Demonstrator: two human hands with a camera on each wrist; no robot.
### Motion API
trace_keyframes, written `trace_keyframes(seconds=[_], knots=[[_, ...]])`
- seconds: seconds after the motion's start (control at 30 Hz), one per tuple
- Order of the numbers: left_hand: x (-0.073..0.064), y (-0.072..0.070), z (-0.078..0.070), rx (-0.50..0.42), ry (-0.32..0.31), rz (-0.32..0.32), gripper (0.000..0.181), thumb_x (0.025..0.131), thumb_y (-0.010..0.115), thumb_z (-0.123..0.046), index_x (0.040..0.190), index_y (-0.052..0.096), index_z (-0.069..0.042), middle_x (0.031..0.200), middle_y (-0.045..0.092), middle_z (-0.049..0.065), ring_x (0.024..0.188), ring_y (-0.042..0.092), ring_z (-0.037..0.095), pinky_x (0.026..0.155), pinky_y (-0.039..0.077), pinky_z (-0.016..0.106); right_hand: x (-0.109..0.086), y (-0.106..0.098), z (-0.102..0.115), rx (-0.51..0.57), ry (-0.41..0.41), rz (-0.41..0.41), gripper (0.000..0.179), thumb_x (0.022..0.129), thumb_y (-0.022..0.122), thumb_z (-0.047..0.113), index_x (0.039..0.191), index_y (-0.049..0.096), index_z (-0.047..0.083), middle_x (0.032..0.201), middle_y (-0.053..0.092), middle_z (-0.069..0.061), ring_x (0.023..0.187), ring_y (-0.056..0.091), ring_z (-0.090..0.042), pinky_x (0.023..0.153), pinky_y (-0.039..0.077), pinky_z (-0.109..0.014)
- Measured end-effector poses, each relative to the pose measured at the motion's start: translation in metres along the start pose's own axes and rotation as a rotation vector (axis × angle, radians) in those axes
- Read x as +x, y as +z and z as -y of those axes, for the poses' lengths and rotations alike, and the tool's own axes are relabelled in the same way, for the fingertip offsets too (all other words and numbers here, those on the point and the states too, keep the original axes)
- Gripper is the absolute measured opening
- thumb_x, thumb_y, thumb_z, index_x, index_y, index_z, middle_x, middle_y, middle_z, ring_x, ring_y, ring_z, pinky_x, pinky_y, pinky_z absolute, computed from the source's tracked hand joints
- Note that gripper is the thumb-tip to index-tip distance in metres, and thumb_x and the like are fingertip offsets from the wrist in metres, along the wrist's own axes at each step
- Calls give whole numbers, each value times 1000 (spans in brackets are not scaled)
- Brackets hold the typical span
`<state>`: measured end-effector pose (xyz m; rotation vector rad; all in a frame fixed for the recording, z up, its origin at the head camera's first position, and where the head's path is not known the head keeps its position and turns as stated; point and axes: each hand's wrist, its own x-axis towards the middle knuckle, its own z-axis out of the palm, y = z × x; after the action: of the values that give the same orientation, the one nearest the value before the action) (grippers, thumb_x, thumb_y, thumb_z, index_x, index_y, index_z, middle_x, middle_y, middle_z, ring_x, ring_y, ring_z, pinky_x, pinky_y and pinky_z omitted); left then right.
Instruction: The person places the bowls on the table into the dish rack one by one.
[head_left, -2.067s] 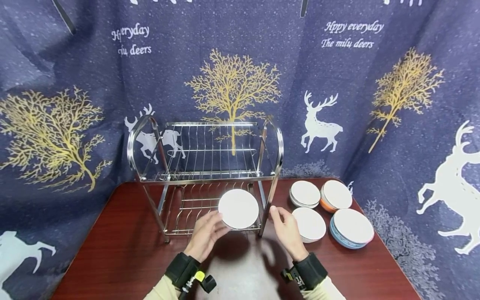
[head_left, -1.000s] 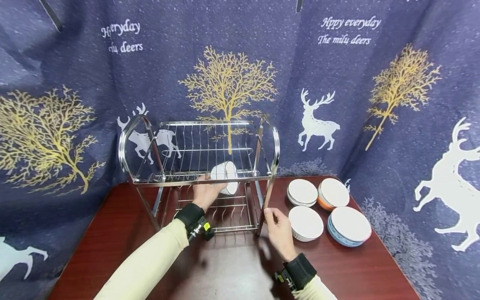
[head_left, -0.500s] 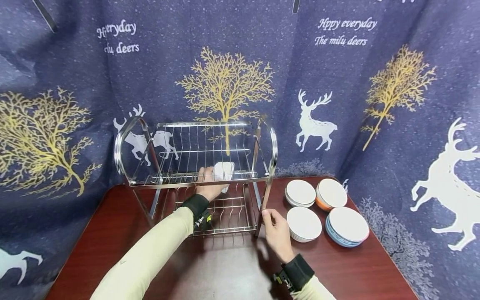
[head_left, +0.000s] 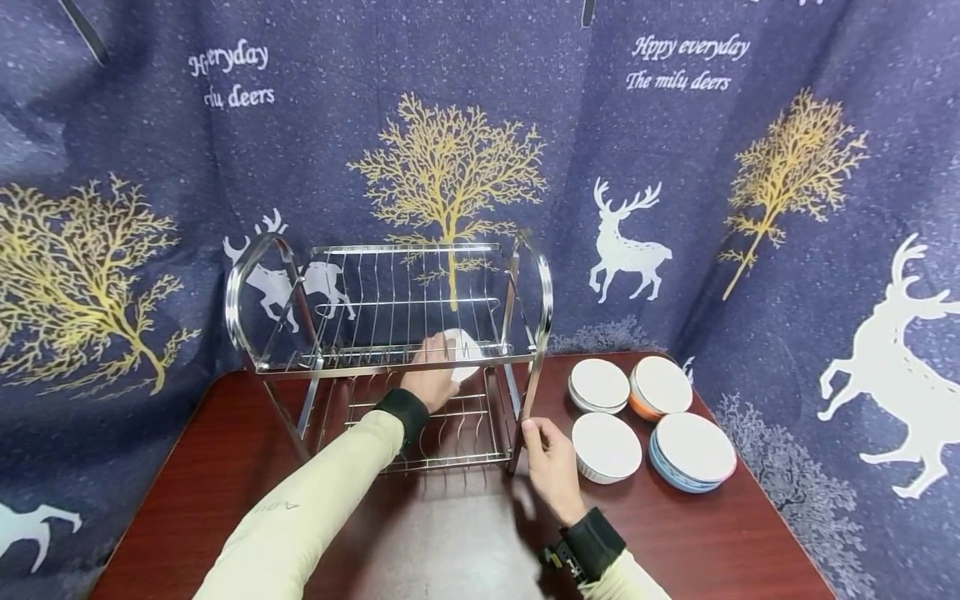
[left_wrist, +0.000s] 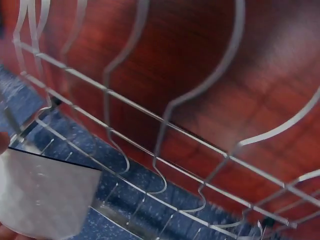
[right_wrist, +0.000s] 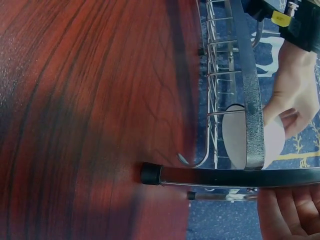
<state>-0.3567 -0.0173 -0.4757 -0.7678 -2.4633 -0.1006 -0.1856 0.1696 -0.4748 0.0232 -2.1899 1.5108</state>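
A white bowl (head_left: 463,354) is tipped on its side between the tiers of the metal dish rack (head_left: 420,364). My left hand (head_left: 432,375) reaches under the upper tier and grips it, partly hidden by the wires. In the left wrist view the bowl (left_wrist: 45,197) shows at the lower left beside the rack's curved wires (left_wrist: 170,115). The right wrist view shows the bowl (right_wrist: 235,132) behind a rack bar, with the left hand's thumb on it. My right hand (head_left: 552,467) holds the rack's front right upright with thumb and fingers.
To the right of the rack, on the reddish-brown table (head_left: 675,550), stand a white ribbed bowl (head_left: 607,450), a white bowl stack (head_left: 598,385), an orange-sided bowl stack (head_left: 662,387) and a blue bowl stack (head_left: 693,452). A patterned blue cloth (head_left: 660,167) hangs behind.
My left hand has carried the bowl from in front of the rack into it, tipping it sideways, and most recently shifted it slightly right. My right hand has moved onto the upright and stayed there.
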Motion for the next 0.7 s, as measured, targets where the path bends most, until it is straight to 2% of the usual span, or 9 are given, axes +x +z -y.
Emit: trace_keyframes(seconds=[0.17,0.23,0.27,0.4,0.5,0.6,0.7], knots=[[-1,10,-5,214,145,-100,55,66,75,-20,114,62,3,110,63,20,98,62,34,86,52,40,0,0,3,-10,15,8,19,97,55,12,93,67,-2,85,68,-17,83,66,-32,74,52,-29],[-1,14,-6,277,171,-143,48,67,73,-18,111,64,2,106,64,17,92,63,32,80,54,38,0,1,3,-14,16,8,18,97,55,12,94,67,-1,87,69,-16,84,67,-30,76,53,-30],[-1,15,-7,294,185,-142,47,68,72,-18,110,64,1,105,64,16,90,64,31,80,53,38,0,1,3,-15,15,6,18,97,55,12,94,67,-1,87,69,-15,84,67,-29,76,54,-31],[-1,19,-8,323,250,-143,39,71,70,-12,107,64,1,100,65,16,88,64,29,82,52,38,0,3,1,-19,16,-11,18,97,55,12,93,67,-1,88,70,-14,83,68,-28,76,54,-32],[-2,22,-10,360,288,-151,41,71,70,-12,109,62,1,98,65,16,88,64,28,81,53,38,1,2,0,-17,7,-15,18,97,55,12,93,67,-2,87,69,-15,82,68,-30,76,55,-32],[-4,24,-12,378,288,-139,50,65,73,-13,112,61,0,96,64,15,87,62,27,75,54,37,1,0,1,-14,1,-2,19,97,55,13,94,67,-2,87,69,-15,83,68,-30,76,54,-32],[-6,26,-14,357,274,-108,60,59,77,-14,115,59,-1,96,62,15,87,59,28,72,53,37,2,-1,1,-16,2,6,19,98,55,13,94,67,-1,87,69,-15,83,68,-30,77,54,-31]])
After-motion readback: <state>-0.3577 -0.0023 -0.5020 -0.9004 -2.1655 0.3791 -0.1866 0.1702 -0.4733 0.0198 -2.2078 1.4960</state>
